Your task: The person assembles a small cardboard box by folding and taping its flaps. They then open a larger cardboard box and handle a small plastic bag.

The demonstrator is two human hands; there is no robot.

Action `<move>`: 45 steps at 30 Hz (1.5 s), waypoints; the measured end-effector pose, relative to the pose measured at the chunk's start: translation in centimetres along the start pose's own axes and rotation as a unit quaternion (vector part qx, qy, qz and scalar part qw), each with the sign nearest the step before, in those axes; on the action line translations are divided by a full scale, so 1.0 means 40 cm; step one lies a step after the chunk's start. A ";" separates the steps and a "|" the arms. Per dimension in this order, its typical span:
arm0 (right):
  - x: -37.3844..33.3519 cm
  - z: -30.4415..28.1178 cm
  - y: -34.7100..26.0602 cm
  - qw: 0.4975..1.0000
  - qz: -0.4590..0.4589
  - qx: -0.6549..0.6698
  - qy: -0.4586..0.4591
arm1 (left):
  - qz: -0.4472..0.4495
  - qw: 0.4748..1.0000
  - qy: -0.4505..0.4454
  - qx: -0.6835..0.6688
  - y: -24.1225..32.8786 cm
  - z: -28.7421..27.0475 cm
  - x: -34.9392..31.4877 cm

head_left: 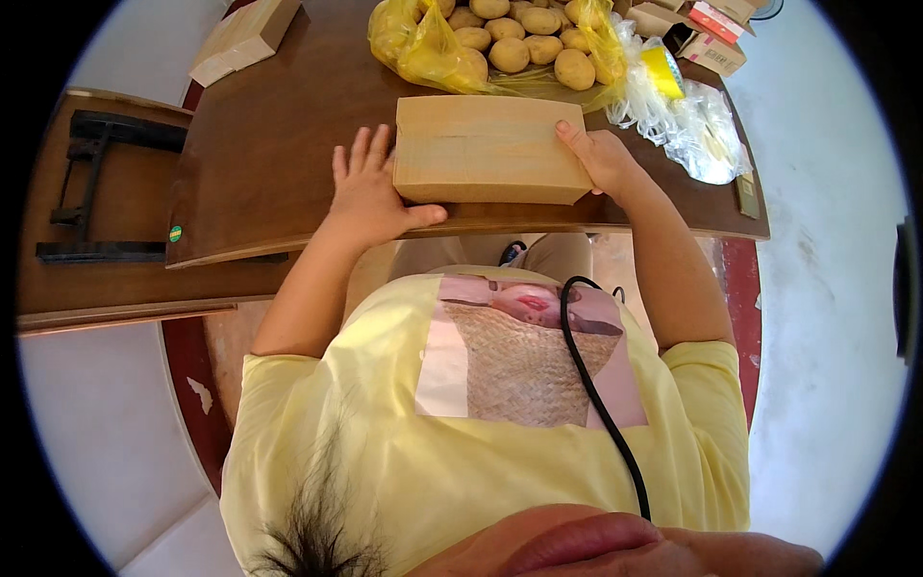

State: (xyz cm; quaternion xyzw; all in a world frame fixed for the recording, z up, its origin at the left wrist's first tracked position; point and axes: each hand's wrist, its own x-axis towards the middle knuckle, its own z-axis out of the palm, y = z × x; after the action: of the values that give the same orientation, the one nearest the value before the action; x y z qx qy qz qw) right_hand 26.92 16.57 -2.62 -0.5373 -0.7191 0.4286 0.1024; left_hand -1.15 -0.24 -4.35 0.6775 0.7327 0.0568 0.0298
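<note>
A closed tan cardboard box (486, 149) lies near the front edge of the brown wooden table (279, 163). Against its left end is my left hand (370, 197), fingers spread and thumb stretched along the box's front lower corner; whether it presses on the box I cannot tell. At the right end my right hand (608, 163) grips the box, its thumb on the top face and its other fingers mostly hidden around the side. Just behind the box sits a yellow plastic bag (409, 48), opened out, with several potatoes (510, 55) in it.
Another cardboard box (245, 38) lies at the far left. To the right are a yellow tape roll (661, 72), crumpled clear plastic bags (707, 135) and small cartons (711, 53). A black metal frame (91, 183) is on a lower wooden surface at left. A black cable (596, 394) hangs over my shirt.
</note>
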 end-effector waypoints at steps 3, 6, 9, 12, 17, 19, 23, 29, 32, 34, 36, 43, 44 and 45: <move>-0.002 -0.003 -0.008 1.000 -0.007 -0.005 -0.004 | -0.001 0.999 -0.009 -0.041 0.000 0.001 0.007; -0.007 -0.008 -0.012 1.000 -0.010 -0.009 -0.012 | 0.009 0.998 -0.002 -0.069 -0.027 -0.003 0.000; -0.007 -0.011 -0.008 1.000 -0.009 -0.016 -0.015 | 0.040 0.990 0.051 -0.126 -0.055 -0.029 -0.013; -0.005 -0.008 -0.003 1.000 -0.015 -0.017 -0.007 | 0.072 0.984 0.095 -0.136 -0.040 -0.054 -0.010; -0.010 -0.006 -0.020 0.999 -0.015 -0.035 -0.007 | 0.031 0.988 0.101 -0.116 -0.049 -0.035 0.013; -0.007 -0.004 -0.014 1.000 -0.016 -0.018 -0.008 | -0.009 0.983 0.081 -0.165 -0.065 -0.018 0.017; 0.001 -0.003 0.003 1.000 0.006 -0.013 -0.003 | 0.010 0.996 -0.009 -0.085 -0.066 -0.006 -0.006; 0.003 -0.007 0.015 1.000 -0.026 0.009 -0.007 | -0.008 0.999 -0.021 0.040 -0.001 0.000 0.000; -0.012 0.000 -0.002 0.999 -0.038 0.022 0.019 | -0.025 0.996 -0.040 0.070 0.010 -0.011 0.011; -0.001 -0.002 0.005 1.000 -0.022 0.006 0.006 | -0.015 0.997 -0.043 0.069 -0.001 0.013 0.009; -0.003 -0.001 0.007 1.000 -0.028 0.010 0.006 | -0.002 0.999 -0.018 0.044 -0.002 0.027 0.006; 0.000 0.000 0.014 1.000 -0.014 0.002 0.004 | -0.007 1.000 -0.011 0.010 0.002 0.015 0.011; -0.001 0.001 0.009 1.000 -0.005 -0.001 -0.003 | -0.007 1.000 -0.008 0.010 0.000 0.015 0.010; -0.002 -0.003 0.004 1.000 0.006 -0.005 -0.007 | -0.004 1.000 -0.002 0.009 -0.001 0.016 0.011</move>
State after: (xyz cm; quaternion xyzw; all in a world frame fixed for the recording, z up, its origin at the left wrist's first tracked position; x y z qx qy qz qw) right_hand 27.15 16.57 -2.63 -0.5390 -0.7190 0.4290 0.0922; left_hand -1.14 0.24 -4.96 0.6751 0.7357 0.0485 0.0257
